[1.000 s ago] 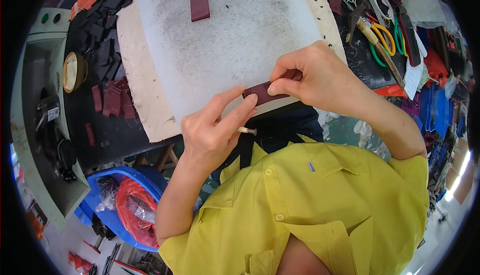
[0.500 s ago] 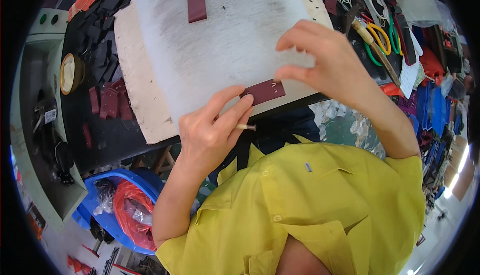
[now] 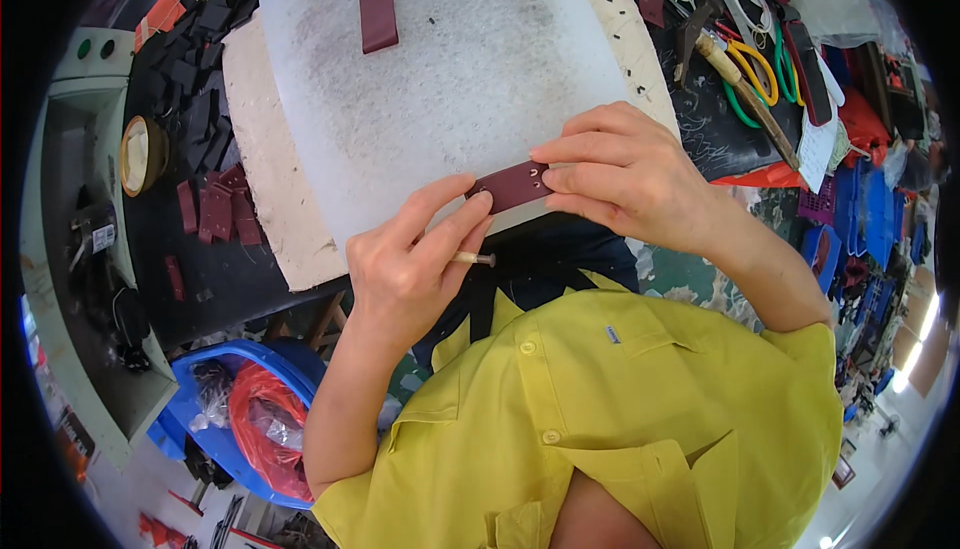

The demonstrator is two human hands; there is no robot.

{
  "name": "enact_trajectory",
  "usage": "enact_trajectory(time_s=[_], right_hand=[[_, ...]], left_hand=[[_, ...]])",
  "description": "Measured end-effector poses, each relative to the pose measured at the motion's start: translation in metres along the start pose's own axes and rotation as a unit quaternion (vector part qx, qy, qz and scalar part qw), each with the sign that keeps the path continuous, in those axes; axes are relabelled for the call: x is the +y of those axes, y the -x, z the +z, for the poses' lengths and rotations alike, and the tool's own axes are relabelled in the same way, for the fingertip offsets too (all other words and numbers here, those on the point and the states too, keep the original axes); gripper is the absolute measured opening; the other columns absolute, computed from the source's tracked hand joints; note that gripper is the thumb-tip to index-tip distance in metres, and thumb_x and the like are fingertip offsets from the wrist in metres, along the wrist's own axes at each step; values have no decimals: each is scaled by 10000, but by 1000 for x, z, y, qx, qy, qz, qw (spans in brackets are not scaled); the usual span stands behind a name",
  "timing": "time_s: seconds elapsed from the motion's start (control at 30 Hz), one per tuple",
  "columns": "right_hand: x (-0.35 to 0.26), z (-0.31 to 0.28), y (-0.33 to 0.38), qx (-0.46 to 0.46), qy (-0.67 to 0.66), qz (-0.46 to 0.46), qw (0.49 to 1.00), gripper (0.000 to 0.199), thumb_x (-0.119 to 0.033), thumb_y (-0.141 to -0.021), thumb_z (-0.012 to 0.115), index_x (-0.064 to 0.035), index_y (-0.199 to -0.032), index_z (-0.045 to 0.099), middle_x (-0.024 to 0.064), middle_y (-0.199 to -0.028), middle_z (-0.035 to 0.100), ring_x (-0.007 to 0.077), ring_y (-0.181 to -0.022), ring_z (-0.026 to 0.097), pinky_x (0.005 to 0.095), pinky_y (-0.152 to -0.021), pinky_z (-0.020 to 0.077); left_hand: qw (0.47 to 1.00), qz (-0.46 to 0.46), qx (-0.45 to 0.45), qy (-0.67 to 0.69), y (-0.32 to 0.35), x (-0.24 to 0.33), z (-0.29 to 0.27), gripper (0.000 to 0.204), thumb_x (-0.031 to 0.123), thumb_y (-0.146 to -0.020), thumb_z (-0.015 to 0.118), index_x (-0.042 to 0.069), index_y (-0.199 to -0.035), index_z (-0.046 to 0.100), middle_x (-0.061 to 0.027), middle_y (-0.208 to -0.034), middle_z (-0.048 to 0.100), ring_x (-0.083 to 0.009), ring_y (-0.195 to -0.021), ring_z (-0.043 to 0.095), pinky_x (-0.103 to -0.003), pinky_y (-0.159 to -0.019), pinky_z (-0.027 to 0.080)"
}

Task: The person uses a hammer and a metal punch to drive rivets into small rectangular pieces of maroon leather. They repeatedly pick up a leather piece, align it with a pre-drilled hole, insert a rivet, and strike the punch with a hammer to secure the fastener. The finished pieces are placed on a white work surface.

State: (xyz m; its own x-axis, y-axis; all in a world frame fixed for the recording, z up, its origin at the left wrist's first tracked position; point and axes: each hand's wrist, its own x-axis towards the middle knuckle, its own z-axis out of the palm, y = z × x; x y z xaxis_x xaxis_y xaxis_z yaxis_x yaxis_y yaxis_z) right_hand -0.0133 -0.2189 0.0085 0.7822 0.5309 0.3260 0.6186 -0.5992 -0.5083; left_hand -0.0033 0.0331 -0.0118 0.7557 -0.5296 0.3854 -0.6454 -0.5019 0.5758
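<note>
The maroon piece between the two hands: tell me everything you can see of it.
The maroon piece is a flat, smooth, oblong strip that looks like leather, with a slight sheen. Small pale-edged cutouts show near its right end. It lies slightly aslant, right end farther from the person, at the near edge of the white sheet. The left hand and right hand finger its ends, partly covering them.

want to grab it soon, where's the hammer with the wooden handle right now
In the head view, the hammer lies at right on the black tabletop, beside the yellow-handled tool.
</note>
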Motion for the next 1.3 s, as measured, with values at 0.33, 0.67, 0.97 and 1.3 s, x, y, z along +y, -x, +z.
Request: enact_trajectory(time_s=[0.33, 0.67, 0.97, 1.3], right_hand=[[-1, 6, 2, 13, 3, 1, 1000, 178, -127, -735, 782, -82, -882, 693, 24, -980, 693, 218, -923, 627, 356, -791, 482], [9, 9, -9, 41, 9, -16, 999, 143, -65, -730, 752, -64, -835, 655, 40, -957, 655, 236, -920, 607, 357, -801, 456], [6, 9, -7, 32, -2, 0, 999, 179, -7, -684, 723, -64, -840, 659, 32, -959, 660, 229, -935, 604, 351, -813, 454], [4, 10, -7, 36, 1, 9, 999, 140, -23, -694, 693, -64, -822, 655, 33, -958, 657, 219, -947, 605, 353, -823, 456]], left_hand=[[1000, 13, -3, 2, 0, -2, 0, 214, 58, -757, 814, 82, -962, 755, -82, -1034, 713, -145, -587, 660, -263, -507, 508], [999, -9, -47, 6, -16, -5, -7, 291, 3, -720, 801, 85, -991, 734, -71, -1049, 694, -160, -574, 646, -278, -514, 506], [893, -306, 87, 320, -20, -12, -32, 211, 77, -875, 713, 55, -1083, 683, -31, -969, 663, -139, -765, 642, -316, -704, 532], [784, -325, 63, 525, -54, 22, -11, 236, 113, -995, 595, -33, -1179, 572, -83, -949, 682, -196, -893, 686, -350, -855, 579]])
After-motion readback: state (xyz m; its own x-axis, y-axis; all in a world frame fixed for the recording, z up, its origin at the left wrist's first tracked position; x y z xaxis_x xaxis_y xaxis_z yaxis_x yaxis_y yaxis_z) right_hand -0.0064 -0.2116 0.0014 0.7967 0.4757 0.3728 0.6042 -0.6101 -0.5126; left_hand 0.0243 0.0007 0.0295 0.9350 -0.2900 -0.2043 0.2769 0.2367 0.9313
